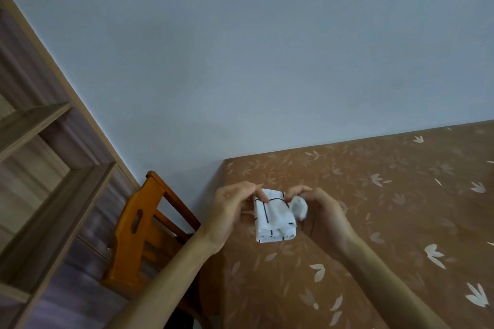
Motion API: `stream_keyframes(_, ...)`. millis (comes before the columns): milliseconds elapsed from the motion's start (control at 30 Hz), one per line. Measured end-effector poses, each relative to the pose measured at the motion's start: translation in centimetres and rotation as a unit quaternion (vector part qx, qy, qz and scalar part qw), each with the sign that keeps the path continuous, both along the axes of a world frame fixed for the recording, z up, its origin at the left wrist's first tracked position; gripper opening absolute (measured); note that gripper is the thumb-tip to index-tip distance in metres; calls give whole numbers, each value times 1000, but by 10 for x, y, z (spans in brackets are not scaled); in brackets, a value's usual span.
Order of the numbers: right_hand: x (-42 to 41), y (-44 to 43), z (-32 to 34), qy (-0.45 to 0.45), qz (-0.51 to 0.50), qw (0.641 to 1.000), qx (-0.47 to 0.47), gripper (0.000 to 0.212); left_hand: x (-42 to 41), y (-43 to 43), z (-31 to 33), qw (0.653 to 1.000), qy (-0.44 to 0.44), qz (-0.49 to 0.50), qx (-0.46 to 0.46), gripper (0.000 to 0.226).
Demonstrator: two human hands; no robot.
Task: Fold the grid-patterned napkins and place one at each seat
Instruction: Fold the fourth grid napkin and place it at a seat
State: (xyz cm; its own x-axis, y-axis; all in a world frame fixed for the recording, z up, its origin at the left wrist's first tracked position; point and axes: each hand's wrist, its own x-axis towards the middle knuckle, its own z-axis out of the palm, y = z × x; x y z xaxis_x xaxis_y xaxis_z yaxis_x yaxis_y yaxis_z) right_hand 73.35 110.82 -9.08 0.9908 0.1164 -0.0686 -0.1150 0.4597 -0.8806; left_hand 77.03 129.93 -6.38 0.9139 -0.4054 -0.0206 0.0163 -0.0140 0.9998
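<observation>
A white napkin with black grid lines [274,218] is folded into a small thick packet and held just above the table's left end. My left hand [232,208] pinches its upper left corner between thumb and fingers. My right hand [323,214] grips its right side, where a loose bunch of cloth sticks out by the thumb. Whether the packet's lower edge touches the tablecloth or hangs just above it is unclear.
The table [374,195] wears a brown cloth with pale leaf prints. An orange wooden chair [145,224] stands at the table's left end against the wall. A wooden shelf unit [48,168] fills the far left.
</observation>
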Motion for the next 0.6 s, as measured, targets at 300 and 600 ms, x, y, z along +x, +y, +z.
stream_keyframes(300,-1,-3,-9,22,12,991,-131,34,6,0,-16,988,-113,74,77,22)
stream_keyframes(600,1,3,-20,-61,-127,940,-310,10,3,-2,-35,979,-131,128,93,37)
